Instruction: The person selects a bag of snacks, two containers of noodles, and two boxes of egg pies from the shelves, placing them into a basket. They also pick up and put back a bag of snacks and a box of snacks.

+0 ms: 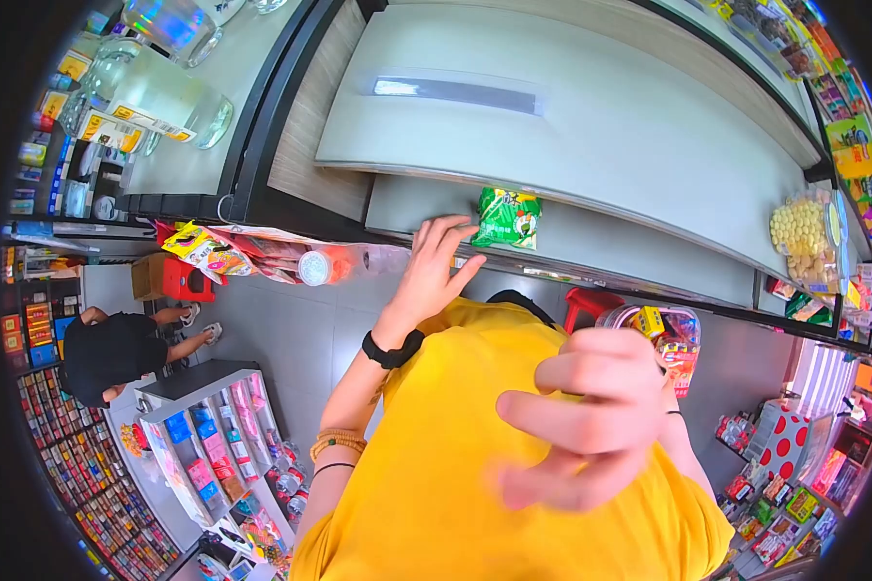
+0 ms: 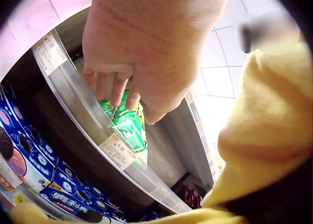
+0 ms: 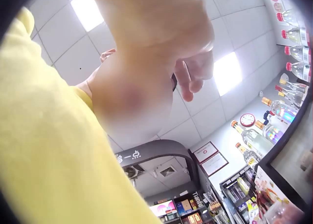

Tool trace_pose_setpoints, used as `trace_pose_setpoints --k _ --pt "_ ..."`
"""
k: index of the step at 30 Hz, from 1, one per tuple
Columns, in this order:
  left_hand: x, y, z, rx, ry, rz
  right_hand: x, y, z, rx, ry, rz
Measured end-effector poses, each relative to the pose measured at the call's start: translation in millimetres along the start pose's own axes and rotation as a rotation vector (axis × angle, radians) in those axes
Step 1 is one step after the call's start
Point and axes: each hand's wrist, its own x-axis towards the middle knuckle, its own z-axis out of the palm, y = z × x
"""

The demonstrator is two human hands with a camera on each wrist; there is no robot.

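Observation:
A green snack packet (image 1: 509, 219) stands on the lower shelf, close to its front edge. My left hand (image 1: 434, 261) is at that edge just left of the packet, fingers extended and slightly bent. In the left wrist view the fingertips of my left hand (image 2: 142, 53) overlap the upper part of the green packet (image 2: 129, 126), behind the shelf's clear price strip. Raised in front of my chest, my right hand (image 1: 591, 416) is blurred, its fingers loosely curled around nothing. The right wrist view shows that right hand (image 3: 193, 70) against the ceiling.
Above the packet juts a wide grey shelf board (image 1: 572, 107). A tub of pale yellow pieces (image 1: 806, 237) stands at its right end. Hanging snack bags (image 1: 208, 254) line the left side. Blue boxes (image 2: 68, 180) fill a lower shelf. Another person (image 1: 116, 353) is far left, beyond a display rack (image 1: 208, 436).

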Motion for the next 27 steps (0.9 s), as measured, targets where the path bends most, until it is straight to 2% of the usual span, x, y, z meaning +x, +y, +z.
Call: trace_pose_setpoints --k 5,9,11,12,14,18,21,27 --pt "-4 3 -2 -0.02 -0.017 0.005 6 -4 -25 0.356 0.023 0.175" --pt "-8 2 -4 -0.017 -0.032 0.015 16 -19 -23 0.739 0.148 0.298" --pt "-8 2 -4 -0.018 -0.039 0.026 39 -22 7 0.73 0.546 0.175" --pt "-9 3 -4 -0.02 -0.042 0.029 69 -19 55 0.598 0.893 0.024" --pt "-10 3 -5 -0.022 -0.055 0.054 82 -18 76 0.544 1.092 -0.084" --pt "-11 2 -7 -0.038 -0.057 0.087 41 -30 5 0.909 0.512 0.125" --pt "-12 -2 -8 -0.045 -0.05 0.099 31 -28 -12 0.848 0.396 0.152" --pt "-14 1 -15 -0.066 -0.08 0.106 31 -18 -2 0.61 0.195 0.197"
